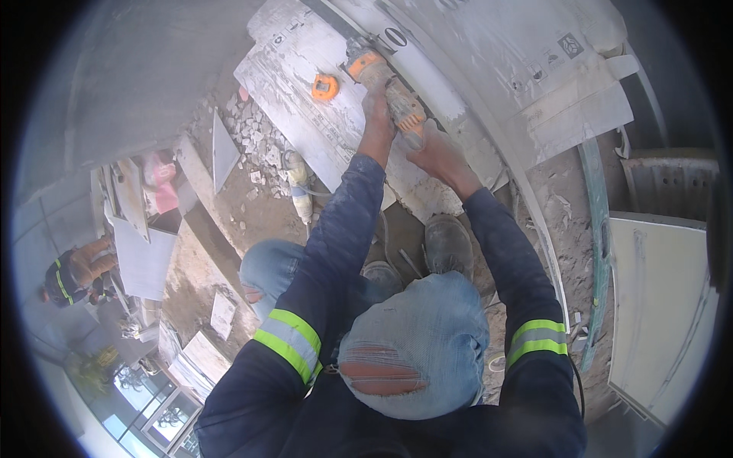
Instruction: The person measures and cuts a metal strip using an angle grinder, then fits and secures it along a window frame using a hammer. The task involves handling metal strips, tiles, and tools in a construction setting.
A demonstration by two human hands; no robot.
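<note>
My left hand (376, 122) is wrapped round the body of a dusty orange and grey angle grinder (395, 98), whose head rests near the edge of a long white strip (427, 80). My right hand (441, 156) grips the grinder's rear end. Beneath lies a dusty white printed board (282, 76), with an orange tape measure (324, 87) on it left of the grinder. A second, pale dusty power tool (299, 195) with a hose or cord lies beside the board, left of my left forearm.
Rubble (248, 137) and offcuts surround me. Leaning boards (145, 256) stand left, a co-worker (80, 271) is bent over further left, and a glazed opening (160, 408) shows lower left. A green straight bar (594, 229) and a cream panel (660, 305) lie right.
</note>
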